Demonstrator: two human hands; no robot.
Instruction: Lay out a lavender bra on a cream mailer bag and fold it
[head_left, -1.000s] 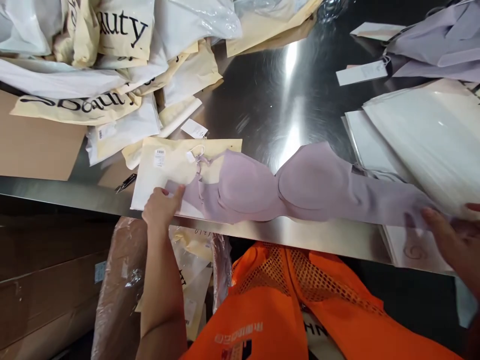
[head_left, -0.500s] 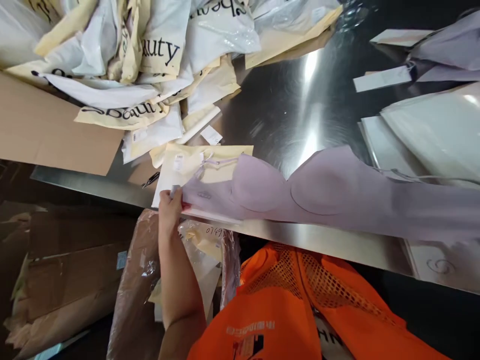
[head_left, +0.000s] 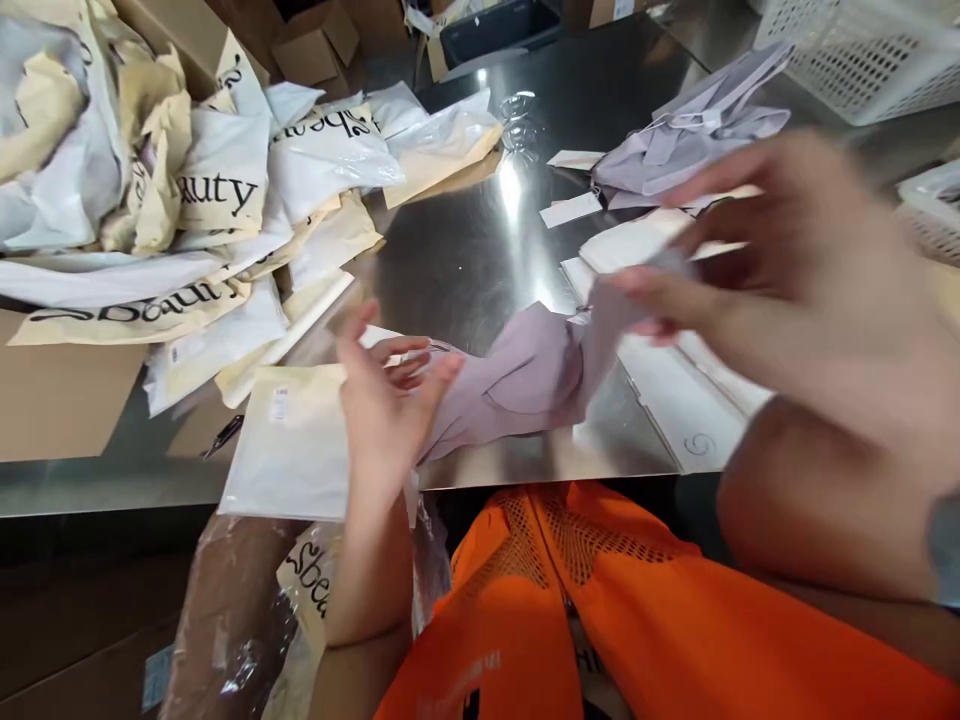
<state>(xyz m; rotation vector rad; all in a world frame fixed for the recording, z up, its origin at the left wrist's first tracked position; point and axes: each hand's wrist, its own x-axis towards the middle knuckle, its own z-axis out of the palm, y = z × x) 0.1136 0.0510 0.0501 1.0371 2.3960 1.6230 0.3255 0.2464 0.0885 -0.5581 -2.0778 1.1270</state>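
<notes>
A lilac bra (head_left: 525, 375) lies bunched on the steel table (head_left: 465, 250), folded over itself. My left hand (head_left: 386, 410) grips its left end, just above a cream flat bag (head_left: 289, 450) at the table's front edge. My right hand (head_left: 780, 250), blurred and raised above the table, pinches the bra's right end and lifts it over toward the left. My orange vest (head_left: 600, 620) fills the bottom of the view.
A heap of white and cream printed bags (head_left: 187, 200) covers the left of the table beside brown cardboard (head_left: 60, 390). Flat white bags (head_left: 675, 390) lie at right, another lilac garment (head_left: 690, 140) behind them, white baskets (head_left: 862, 50) at the far right.
The bra lay stretched flat along the table edge; now my right hand has swung its right end up and leftward, folding it. My left hand shifted right and up. The camera tilted up.
</notes>
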